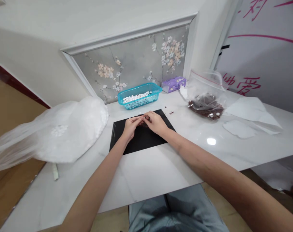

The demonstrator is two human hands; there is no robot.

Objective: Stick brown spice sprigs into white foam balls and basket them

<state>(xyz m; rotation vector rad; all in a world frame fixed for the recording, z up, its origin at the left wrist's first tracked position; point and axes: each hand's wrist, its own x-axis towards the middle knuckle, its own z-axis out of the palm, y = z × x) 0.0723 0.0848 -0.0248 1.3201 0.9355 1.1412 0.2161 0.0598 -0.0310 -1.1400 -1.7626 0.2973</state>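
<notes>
While your two hands work close together over one black mat (139, 143), the fingertips of your left hand (131, 127) and right hand (156, 122) meet in a bent-finger pose. One dark brown piece (143, 125) shows just below them, over the mat; your fingers hide enough that you cannot tell whether either grip is fastened on it.

Beyond the mat you have one turquoise plastic basket (150, 100) on the table (146, 180), with white beads (136, 97) too many to count. Beside its right end is one purple packet (174, 84); nearer you, a few brown crumbs (171, 112) lie on the tabletop.

To your right sits one clear zip bag (206, 83) with brown material (204, 108) and at least two white beads inside, and next to it two white sheets, one large (255, 111), one small (239, 129). To your left rests one big plastic bag (71, 129) of white pieces, with one pale green strip (55, 171) nearer you.
</notes>
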